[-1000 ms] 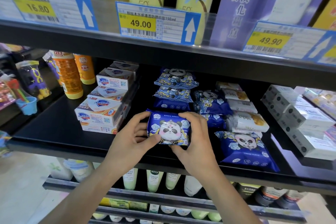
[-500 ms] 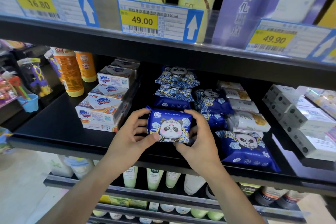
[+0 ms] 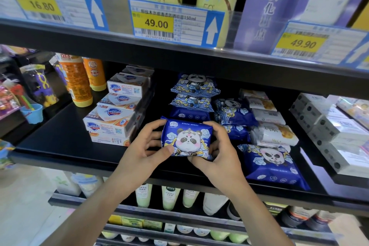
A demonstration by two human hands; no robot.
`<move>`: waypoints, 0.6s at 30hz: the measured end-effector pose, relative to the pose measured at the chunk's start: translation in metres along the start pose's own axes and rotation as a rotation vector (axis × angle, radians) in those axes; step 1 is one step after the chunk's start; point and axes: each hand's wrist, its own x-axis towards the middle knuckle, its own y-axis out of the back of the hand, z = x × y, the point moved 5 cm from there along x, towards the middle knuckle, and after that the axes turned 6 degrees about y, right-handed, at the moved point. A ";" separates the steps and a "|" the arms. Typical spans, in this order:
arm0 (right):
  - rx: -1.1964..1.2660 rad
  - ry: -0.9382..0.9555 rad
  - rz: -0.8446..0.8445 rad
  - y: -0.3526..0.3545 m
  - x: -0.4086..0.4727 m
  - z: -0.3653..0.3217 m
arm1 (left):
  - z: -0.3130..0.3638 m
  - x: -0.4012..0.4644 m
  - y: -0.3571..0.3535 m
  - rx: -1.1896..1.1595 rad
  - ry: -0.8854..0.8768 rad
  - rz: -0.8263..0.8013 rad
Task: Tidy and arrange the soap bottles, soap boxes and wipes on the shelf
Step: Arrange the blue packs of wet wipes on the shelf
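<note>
Step in hand: positioning one wipes pack [image 3: 186, 139]. Left hand [image 3: 143, 150] and right hand [image 3: 217, 153] both grip it by its ends (panda face forward) at the shelf [image 3: 60, 146] front, before the wipes stack [image 3: 192, 98]. Next: seat it squarely in line.

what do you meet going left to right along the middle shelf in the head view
orange bottles → stacked soap boxes → panda wipes pack held in both hands → flat panda wipes pack → white boxes
</note>
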 end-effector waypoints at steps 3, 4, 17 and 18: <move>0.025 -0.017 -0.004 0.000 0.000 0.000 | 0.002 -0.001 -0.002 -0.007 -0.001 0.001; 0.033 -0.022 -0.005 0.000 0.000 0.001 | 0.002 -0.001 -0.003 -0.008 0.004 -0.001; 0.118 -0.061 -0.016 -0.001 -0.001 0.000 | 0.001 -0.003 -0.002 0.049 -0.008 -0.051; 0.122 -0.064 -0.021 -0.001 -0.001 0.000 | 0.001 -0.002 -0.002 0.051 -0.013 -0.050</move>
